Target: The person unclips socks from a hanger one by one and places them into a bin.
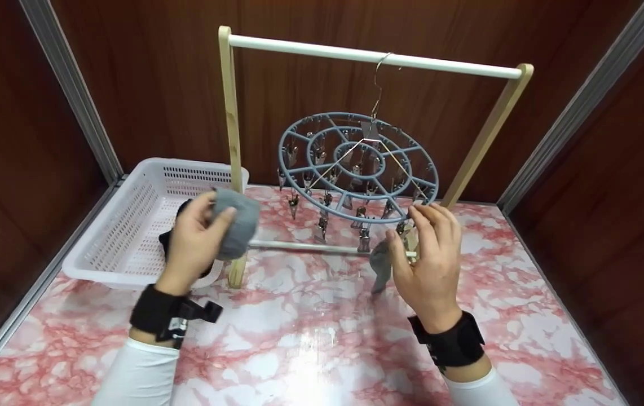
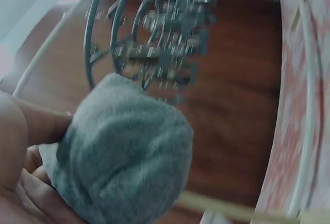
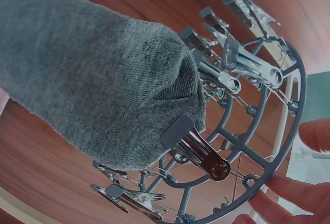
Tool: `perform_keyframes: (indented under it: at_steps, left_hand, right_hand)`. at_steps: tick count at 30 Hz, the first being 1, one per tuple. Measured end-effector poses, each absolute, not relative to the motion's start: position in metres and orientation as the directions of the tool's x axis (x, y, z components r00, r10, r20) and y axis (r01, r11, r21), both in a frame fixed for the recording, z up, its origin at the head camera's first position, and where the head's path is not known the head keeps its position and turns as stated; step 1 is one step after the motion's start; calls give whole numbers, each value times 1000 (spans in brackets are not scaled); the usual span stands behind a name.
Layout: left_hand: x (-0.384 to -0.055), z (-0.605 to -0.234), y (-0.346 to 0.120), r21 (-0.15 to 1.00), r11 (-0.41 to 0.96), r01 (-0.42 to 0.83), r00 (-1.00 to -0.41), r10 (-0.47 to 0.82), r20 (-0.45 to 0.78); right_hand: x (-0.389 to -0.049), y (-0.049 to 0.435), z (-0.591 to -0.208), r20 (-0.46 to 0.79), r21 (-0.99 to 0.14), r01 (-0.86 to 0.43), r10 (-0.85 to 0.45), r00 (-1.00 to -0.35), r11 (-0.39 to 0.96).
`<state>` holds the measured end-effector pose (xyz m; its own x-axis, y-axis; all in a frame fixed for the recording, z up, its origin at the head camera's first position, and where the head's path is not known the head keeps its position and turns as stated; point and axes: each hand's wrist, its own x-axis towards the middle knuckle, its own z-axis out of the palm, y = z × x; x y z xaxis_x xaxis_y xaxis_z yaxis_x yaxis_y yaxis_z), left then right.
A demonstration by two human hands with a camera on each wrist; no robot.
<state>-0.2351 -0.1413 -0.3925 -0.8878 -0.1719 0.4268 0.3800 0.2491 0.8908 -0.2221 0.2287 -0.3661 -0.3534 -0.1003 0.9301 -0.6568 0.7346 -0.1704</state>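
Note:
My left hand [image 1: 193,237] grips a bunched grey sock [image 1: 237,223] between thumb and fingers, in front of the basket's right end. In the left wrist view that sock [image 2: 129,152] is folded into a rounded bundle. My right hand [image 1: 432,259] is at the near right rim of a round blue-grey clip hanger [image 1: 299,169]. In the right wrist view its fingertips [image 3: 291,193] touch the rim, and the thumb stands apart from them. Beside them a metal clip [image 3: 201,157] bites the edge of another grey sock [image 3: 103,80], which hangs from the hanger.
The hanger's hook [image 1: 377,84] hangs on the white bar [image 1: 322,49] of a wooden-sided rack. Several metal clips [image 1: 322,228] dangle beneath the rings. A white basket [image 1: 113,276] at the left contains black cloth [image 1: 167,242]. Brown panels enclose the marbled red-and-white tabletop [image 1: 299,338].

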Motion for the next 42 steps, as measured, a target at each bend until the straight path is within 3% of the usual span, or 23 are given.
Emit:
perform_keyframes:
  at_steps: [5, 16, 25, 31, 36, 42]
  left_hand:
    - [-244, -401, -166, 857, 420, 298, -870, -250, 425]
    - [-256, -427, -190, 770, 632, 87, -936, -212, 280]
    - [-254, -430, -192, 616, 787, -18, -863, -324, 388]
    - [-252, -421, -181, 578, 816, 8, -760, -371, 534]
    - [-248, -412, -160, 605, 793, 73, -771, -340, 538]
    - [-241, -408, -123, 596, 752, 281, -778, -185, 600]
  right_hand:
    - [-223, 228, -367, 929, -163, -658, -109, -353, 735]
    - [-222, 226, -370, 921, -146, -663, -143, -362, 734]
    - [-218, 223, -370, 915, -135, -692, -178, -362, 709]
    - [-212, 220, -370, 907, -128, -735, -221, -358, 666]
    - [-210, 216, -366, 925, -97, -802, -244, -291, 589]
    - [-198, 205, -348, 967, -71, -849, -174, -188, 524]
